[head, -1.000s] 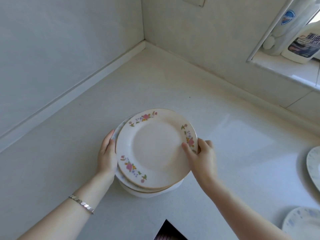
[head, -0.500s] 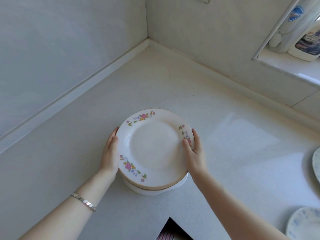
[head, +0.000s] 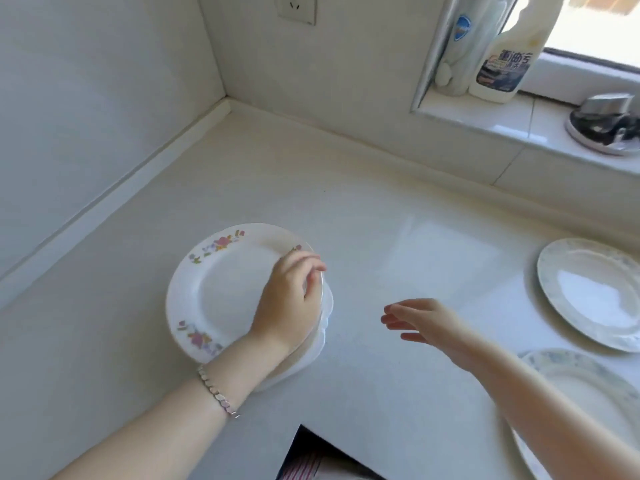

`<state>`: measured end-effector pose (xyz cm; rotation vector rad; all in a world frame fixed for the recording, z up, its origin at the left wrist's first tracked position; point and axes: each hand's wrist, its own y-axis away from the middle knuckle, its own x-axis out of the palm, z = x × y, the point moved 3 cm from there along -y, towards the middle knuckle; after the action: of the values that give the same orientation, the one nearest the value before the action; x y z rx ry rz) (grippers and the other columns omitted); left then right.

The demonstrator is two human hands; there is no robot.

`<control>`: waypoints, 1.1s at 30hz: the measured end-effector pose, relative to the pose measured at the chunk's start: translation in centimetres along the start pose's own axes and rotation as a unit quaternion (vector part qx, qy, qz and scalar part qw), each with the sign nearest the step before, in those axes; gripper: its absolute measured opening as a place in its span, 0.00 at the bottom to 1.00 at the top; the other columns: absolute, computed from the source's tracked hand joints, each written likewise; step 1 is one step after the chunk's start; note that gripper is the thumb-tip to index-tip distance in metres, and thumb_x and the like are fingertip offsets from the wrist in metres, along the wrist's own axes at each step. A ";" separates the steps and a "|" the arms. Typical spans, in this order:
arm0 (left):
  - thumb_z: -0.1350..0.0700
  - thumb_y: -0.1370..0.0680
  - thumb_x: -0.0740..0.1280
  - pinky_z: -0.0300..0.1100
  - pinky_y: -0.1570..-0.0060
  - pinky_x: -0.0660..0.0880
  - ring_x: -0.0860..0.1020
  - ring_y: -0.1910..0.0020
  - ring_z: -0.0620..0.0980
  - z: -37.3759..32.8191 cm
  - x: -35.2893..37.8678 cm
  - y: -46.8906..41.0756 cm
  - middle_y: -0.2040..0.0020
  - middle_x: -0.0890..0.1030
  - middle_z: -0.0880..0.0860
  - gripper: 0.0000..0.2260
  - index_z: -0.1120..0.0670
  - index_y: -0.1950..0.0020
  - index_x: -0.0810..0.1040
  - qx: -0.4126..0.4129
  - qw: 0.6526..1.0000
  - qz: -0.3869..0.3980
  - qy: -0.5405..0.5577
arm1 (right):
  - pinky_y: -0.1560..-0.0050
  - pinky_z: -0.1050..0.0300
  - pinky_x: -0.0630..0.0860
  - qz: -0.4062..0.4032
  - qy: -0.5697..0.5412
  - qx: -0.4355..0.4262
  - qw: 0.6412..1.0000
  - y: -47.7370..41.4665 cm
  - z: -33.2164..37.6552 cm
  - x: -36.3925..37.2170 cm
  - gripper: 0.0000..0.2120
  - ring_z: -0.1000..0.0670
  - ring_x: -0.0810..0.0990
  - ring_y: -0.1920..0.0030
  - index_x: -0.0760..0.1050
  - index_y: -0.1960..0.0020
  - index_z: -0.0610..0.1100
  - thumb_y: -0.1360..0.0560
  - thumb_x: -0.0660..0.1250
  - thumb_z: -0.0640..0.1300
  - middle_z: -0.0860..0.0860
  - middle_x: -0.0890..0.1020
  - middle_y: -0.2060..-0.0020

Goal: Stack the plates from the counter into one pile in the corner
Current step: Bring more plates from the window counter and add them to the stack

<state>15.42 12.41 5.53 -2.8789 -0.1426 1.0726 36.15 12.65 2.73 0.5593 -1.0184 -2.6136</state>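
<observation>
A pile of plates stands on the white counter (head: 346, 209), some way out from the corner. Its top plate (head: 221, 292) is white with pink flower sprigs on the rim. My left hand (head: 291, 299), with a bracelet at the wrist, hangs over the right side of that plate, fingers loosely curled near the rim and blurred. My right hand (head: 422, 323) hovers over bare counter to the right of the pile, fingers straight, holding nothing. A blue-patterned plate (head: 588, 292) lies at the right edge, and another plate (head: 571, 389) lies nearer me under my right forearm.
The two walls meet at the corner (head: 227, 98) behind the pile. A windowsill at the back right carries cleaner bottles (head: 502, 64) and a metal object (head: 602, 123). A wall socket (head: 296, 8) sits above. The counter's front edge (head: 304, 431) is notched at the bottom.
Both hands have left the sides of the pile. My left hand crossed over to the pile's right rim and my right hand swung out to the right. The view turned right, showing more plates.
</observation>
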 end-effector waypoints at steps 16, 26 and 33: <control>0.59 0.30 0.68 0.46 0.52 0.79 0.82 0.53 0.55 -11.0 32.2 7.5 0.44 0.81 0.60 0.20 0.63 0.40 0.76 -0.398 0.823 0.395 0.095 | 0.55 0.60 0.73 -0.248 -0.230 0.109 0.935 8.3 -21.1 -21.3 0.06 0.46 0.78 0.52 0.74 0.47 0.41 0.22 0.61 0.41 0.47 0.80 0.60; 0.62 0.23 0.63 0.38 0.70 0.66 0.74 0.67 0.48 -11.5 31.8 7.0 0.70 0.76 0.51 0.13 0.57 0.69 0.75 -0.287 0.904 0.315 0.026 | 0.40 0.52 0.71 -0.376 -0.313 0.102 0.866 2.1 -24.7 -28.7 0.21 0.43 0.77 0.44 0.67 0.32 0.38 0.23 0.61 0.42 0.41 0.77 0.47; 0.62 0.24 0.63 0.45 0.62 0.71 0.75 0.64 0.51 -10.7 27.9 4.9 0.67 0.78 0.57 0.10 0.60 0.66 0.75 -0.275 0.935 0.211 0.070 | 0.46 0.49 0.78 -0.340 -0.523 0.124 0.772 -3.8 -23.9 -30.1 0.25 0.41 0.80 0.43 0.68 0.34 0.38 0.28 0.70 0.42 0.44 0.79 0.44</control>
<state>43.68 10.33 -4.96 -3.5999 0.2369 0.9998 73.05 13.20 -8.51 -0.8119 -1.7072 -3.5033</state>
